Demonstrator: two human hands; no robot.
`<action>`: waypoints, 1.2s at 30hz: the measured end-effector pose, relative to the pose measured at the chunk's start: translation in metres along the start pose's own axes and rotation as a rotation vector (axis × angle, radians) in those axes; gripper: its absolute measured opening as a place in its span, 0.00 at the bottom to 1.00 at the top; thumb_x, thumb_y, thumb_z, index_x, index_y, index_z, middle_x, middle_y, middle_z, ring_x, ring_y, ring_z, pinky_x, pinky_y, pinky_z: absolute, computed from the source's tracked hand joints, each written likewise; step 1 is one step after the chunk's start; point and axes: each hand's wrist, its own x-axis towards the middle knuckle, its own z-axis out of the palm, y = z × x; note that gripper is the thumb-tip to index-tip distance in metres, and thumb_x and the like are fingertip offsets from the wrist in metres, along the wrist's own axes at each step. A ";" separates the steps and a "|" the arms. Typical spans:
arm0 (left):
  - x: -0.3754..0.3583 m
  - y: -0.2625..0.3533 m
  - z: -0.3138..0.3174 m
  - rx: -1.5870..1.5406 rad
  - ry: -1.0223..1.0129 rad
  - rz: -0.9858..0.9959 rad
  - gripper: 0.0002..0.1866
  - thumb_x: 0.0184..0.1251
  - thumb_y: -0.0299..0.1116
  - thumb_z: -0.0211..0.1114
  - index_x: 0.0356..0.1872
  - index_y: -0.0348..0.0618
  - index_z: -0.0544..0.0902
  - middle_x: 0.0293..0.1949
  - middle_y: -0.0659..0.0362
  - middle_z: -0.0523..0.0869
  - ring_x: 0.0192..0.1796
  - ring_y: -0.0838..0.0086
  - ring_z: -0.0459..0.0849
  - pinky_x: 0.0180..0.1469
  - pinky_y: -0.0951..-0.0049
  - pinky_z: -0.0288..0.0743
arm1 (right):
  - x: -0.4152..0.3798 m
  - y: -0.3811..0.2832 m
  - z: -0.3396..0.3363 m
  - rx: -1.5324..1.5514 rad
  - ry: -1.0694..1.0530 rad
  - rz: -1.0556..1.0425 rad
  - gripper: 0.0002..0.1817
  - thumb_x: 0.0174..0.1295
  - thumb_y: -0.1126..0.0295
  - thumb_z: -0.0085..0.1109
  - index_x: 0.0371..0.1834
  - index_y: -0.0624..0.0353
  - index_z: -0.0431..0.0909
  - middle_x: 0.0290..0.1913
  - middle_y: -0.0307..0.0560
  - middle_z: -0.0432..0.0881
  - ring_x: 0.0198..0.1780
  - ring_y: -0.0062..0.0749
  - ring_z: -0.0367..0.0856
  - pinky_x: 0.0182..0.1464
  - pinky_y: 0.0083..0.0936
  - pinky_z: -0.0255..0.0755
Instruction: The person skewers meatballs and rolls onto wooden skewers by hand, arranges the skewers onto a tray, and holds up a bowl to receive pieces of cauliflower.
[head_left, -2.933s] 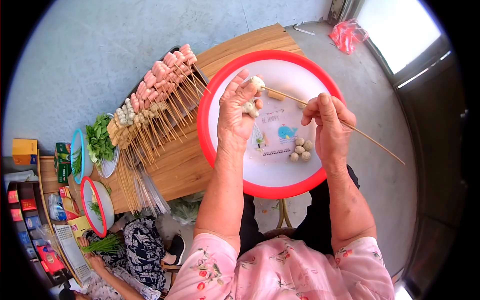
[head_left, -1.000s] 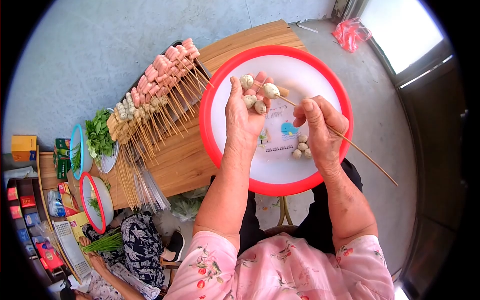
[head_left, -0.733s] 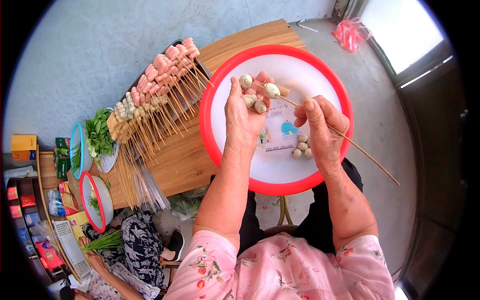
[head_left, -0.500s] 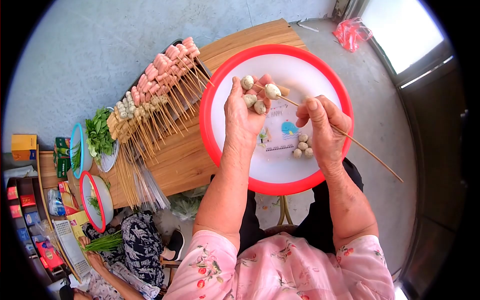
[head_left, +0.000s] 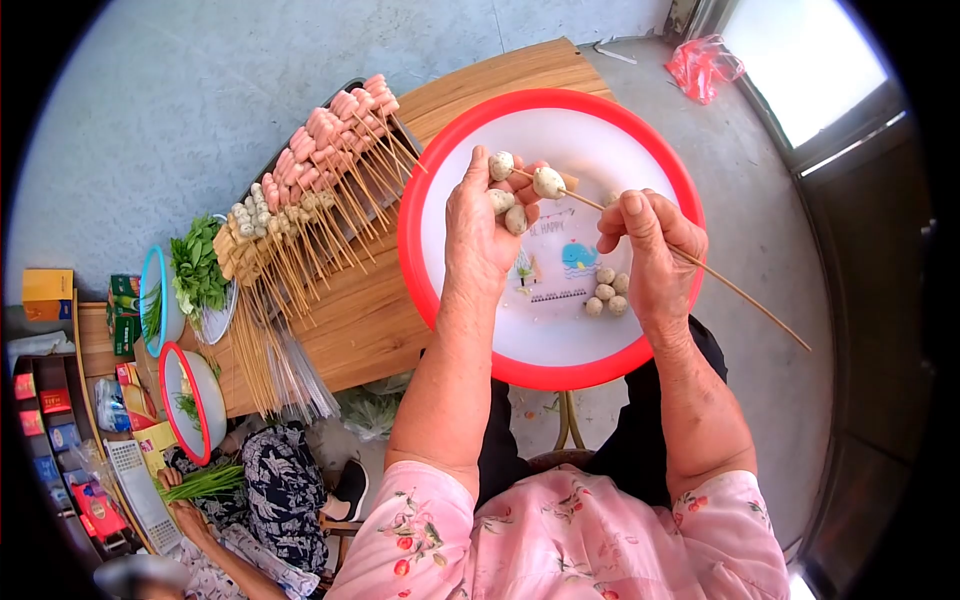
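Note:
My left hand (head_left: pixel 478 225), palm up over the basin, cradles several pale speckled meatballs (head_left: pixel 515 220) in its curled fingers. My right hand (head_left: pixel 655 250) pinches a long bamboo skewer (head_left: pixel 752 303), whose blunt end sticks out to the lower right. One speckled meatball (head_left: pixel 548 182) is threaded on the skewer between my hands. The skewer's tip end is right at another meatball (head_left: pixel 501 165) by my left thumb. Below lies a white basin with a red rim (head_left: pixel 420 265), printed with a whale. A small cluster of meatballs (head_left: pixel 606 292) rests on its bottom, left of my right wrist.
On the wooden table (head_left: pixel 375 335), loaded skewers (head_left: pixel 325 150) line a tray to the left. Leafy greens (head_left: pixel 200 260) and a red-rimmed bowl (head_left: pixel 205 410) stand farther left. Another person's hand (head_left: pixel 185 515) is near green stalks (head_left: pixel 205 483) at lower left.
The outer end of the skewer has swung slightly up and right, and my right hand has shifted a little right. The meatballs in my left hand have moved slightly.

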 end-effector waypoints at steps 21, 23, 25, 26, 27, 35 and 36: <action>-0.008 -0.001 0.008 0.169 -0.090 0.043 0.21 0.72 0.51 0.48 0.35 0.42 0.77 0.32 0.54 0.84 0.33 0.70 0.85 0.26 0.77 0.70 | 0.005 0.008 0.010 0.037 0.015 0.036 0.14 0.66 0.67 0.54 0.28 0.67 0.78 0.22 0.41 0.78 0.22 0.21 0.75 0.25 0.18 0.70; -0.008 -0.001 0.006 0.182 -0.089 0.051 0.21 0.72 0.51 0.48 0.35 0.42 0.77 0.32 0.53 0.84 0.33 0.70 0.85 0.26 0.77 0.70 | 0.005 0.009 0.011 0.051 0.008 0.037 0.14 0.66 0.66 0.54 0.28 0.67 0.77 0.23 0.42 0.78 0.22 0.21 0.75 0.25 0.18 0.70; -0.007 0.000 0.004 0.194 -0.165 0.002 0.21 0.71 0.52 0.49 0.36 0.45 0.77 0.35 0.53 0.85 0.34 0.71 0.84 0.27 0.78 0.70 | 0.005 0.010 0.011 0.059 0.005 0.056 0.14 0.66 0.66 0.54 0.29 0.67 0.78 0.23 0.42 0.78 0.22 0.22 0.75 0.26 0.18 0.70; -0.009 -0.001 0.005 0.194 -0.165 0.002 0.21 0.71 0.52 0.49 0.36 0.45 0.77 0.35 0.53 0.85 0.34 0.71 0.84 0.27 0.78 0.70 | 0.005 0.010 0.012 0.060 0.005 0.056 0.14 0.66 0.66 0.54 0.29 0.67 0.78 0.23 0.42 0.78 0.22 0.22 0.75 0.26 0.18 0.70; -0.012 -0.002 0.008 0.202 -0.157 -0.002 0.21 0.71 0.53 0.49 0.35 0.45 0.78 0.35 0.53 0.85 0.33 0.72 0.84 0.27 0.78 0.70 | 0.004 0.010 0.013 0.082 0.017 0.083 0.13 0.66 0.66 0.54 0.31 0.67 0.79 0.23 0.43 0.79 0.22 0.22 0.75 0.26 0.18 0.70; -0.009 -0.011 0.005 0.103 -0.059 -0.004 0.27 0.66 0.59 0.52 0.42 0.40 0.74 0.35 0.54 0.82 0.32 0.71 0.83 0.29 0.76 0.72 | 0.007 0.010 0.016 0.197 0.067 0.149 0.15 0.65 0.64 0.55 0.31 0.67 0.80 0.24 0.44 0.79 0.23 0.23 0.75 0.29 0.19 0.71; -0.005 -0.014 -0.001 -0.020 -0.025 -0.041 0.29 0.65 0.60 0.54 0.44 0.39 0.71 0.36 0.54 0.80 0.33 0.70 0.82 0.30 0.75 0.73 | 0.008 0.011 0.015 0.203 0.081 0.157 0.15 0.65 0.64 0.56 0.30 0.67 0.79 0.24 0.44 0.79 0.23 0.23 0.75 0.29 0.19 0.70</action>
